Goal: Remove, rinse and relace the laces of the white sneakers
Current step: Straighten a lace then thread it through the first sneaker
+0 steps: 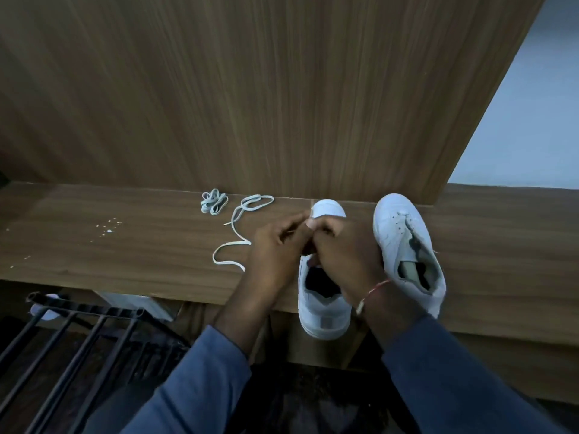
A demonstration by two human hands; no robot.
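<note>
Wood-grain back panel, filling the upper frame. Wooden counter, running across mid-frame. Black barred rack, lower left, below the counter's edge. Left hand and right hand, blue-sleeved, meeting at centre over the lacing area of one white sneaker. Each grip is narrow, with fingers curled tight together; I cannot tell what they pinch. That sneaker's heel overhangs the counter's near edge. Second white sneaker, just right of it, unlaced, toe toward the panel. Loose lace, snaking left of the hands. Bundled lace, by the panel. Thread band, right wrist. White specks, counter left.
</note>
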